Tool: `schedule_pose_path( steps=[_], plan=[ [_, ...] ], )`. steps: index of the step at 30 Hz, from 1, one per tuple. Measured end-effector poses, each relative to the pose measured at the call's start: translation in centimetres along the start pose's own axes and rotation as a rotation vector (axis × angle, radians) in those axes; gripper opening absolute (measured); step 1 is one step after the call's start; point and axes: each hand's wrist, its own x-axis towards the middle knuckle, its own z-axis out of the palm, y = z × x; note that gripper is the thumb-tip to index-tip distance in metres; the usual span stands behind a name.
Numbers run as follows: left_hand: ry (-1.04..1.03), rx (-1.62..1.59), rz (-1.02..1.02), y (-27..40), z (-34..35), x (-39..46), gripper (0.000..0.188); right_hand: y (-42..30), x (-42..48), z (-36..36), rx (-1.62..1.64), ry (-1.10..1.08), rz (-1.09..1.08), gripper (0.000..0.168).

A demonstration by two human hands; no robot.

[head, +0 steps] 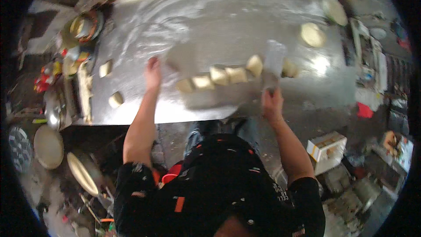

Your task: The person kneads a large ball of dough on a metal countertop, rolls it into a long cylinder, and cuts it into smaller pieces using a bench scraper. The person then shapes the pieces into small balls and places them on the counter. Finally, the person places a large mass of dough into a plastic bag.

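Note:
Several pale dough pieces lie in a loose row on the floured metal tabletop before me. My right hand grips the handle of a broad-bladed cutter or cleaver, blurred, its blade pointing away from me between two dough pieces. One piece lies just right of the blade, another to its left. My left hand hovers over the tabletop left of the row; whether its fingers are apart is unclear through blur. Two more pieces sit at the left. A round dough piece rests at the right.
A pale round disc lies at the table's far right corner. Bowls and a long pale strip line the left edge. Round pans or lids stand below left. A white open box is at the lower right.

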Motion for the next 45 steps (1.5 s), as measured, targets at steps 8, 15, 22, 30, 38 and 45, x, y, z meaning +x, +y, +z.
schedule_pose_path(
  steps=[8, 15, 22, 30, 38, 45],
  plan=[
    [-0.008, 0.183, 0.015, 1.8, 1.2, -10.1, 0.028, 10.3, 10.2, -20.8, -1.123, 0.116, 0.249, 0.042],
    [-0.371, 0.365, 0.384, 14.8, 20.0, -11.5, 0.04, 8.3, 15.3, -17.1, -0.847, -0.121, -0.738, 0.05],
    [-0.862, 0.825, 0.825, 16.4, 34.2, -11.9, 0.043, 5.4, 19.7, -14.8, -0.738, -0.065, -0.59, 0.045],
    [-0.92, 0.448, 0.669, 13.5, 28.9, -19.7, 0.031, 5.3, 14.7, -9.7, -0.285, -0.352, -0.163, 0.045],
    [-0.305, -0.511, -0.308, 7.1, 6.3, -17.9, 0.035, -2.8, 10.3, 0.4, 0.436, -0.547, 0.148, 0.056],
    [0.218, -0.478, -0.254, -0.9, -13.1, -5.5, 0.033, -17.4, 4.2, 27.7, 0.548, -0.731, 0.126, 0.051]
  ],
)
